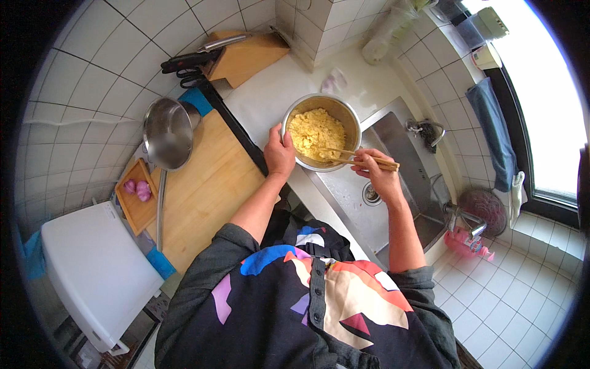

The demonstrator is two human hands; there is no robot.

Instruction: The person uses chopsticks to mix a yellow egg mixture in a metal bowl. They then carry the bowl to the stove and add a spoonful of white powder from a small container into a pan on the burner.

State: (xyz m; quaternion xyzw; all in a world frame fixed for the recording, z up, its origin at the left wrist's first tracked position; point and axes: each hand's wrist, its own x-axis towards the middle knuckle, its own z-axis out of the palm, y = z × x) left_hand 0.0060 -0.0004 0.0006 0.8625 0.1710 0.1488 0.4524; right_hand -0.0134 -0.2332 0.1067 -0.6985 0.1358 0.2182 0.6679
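A round metal bowl (352, 113) is at the counter's front edge, beside the sink. Inside it lies a crumbly yellow food mass (318, 131). My left hand (280, 154) grips the bowl's left rim, with the thumb over the edge. My right hand (379, 177), at the bowl's lower right, holds a pair of wooden chopsticks (388, 164). Their tips are in the yellow food near the bowl's lower wall. What lies under the bowl is hidden.
Left are a wooden cutting board (207, 184), a long-handled steel pot (168, 124), a wooden tray (140, 221) with garlic bulbs (143, 190) and a white appliance (97, 272). A knife block (251, 55) stands behind. Right are the steel sink (350, 203), a faucet (474, 228) and a pink bottle (463, 244).
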